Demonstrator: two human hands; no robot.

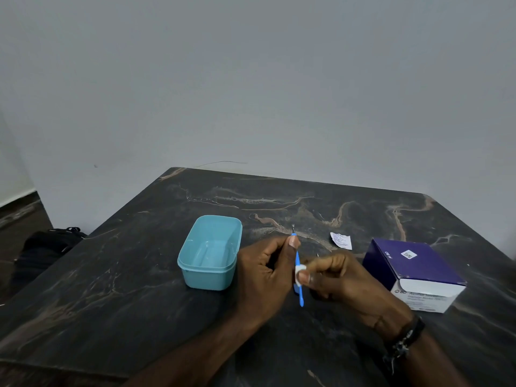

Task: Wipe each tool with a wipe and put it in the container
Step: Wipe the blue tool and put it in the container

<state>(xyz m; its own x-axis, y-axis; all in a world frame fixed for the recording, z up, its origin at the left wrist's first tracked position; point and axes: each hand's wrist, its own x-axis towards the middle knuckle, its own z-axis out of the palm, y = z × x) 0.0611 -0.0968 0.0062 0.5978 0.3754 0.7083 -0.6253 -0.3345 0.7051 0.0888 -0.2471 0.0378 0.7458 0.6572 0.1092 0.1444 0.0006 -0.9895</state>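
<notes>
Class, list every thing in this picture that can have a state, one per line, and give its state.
Left hand: pinches the blue tool near its top.
Right hand: pinches the wipe round the tool.
Blue tool: held roughly upright above the table, not in the container.
Wipe: folded round the tool's shaft.
Container: lid off, upright, no tool inside.
Swab box: on the table.
Wrapper: torn open, lying flat.

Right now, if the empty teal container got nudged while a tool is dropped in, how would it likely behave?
The teal container looks like thin plastic and holds nothing visible, so it is probably light and would slide on the smooth marble-look table. Its wide, low shape suggests it would scoot rather than tip.
</notes>
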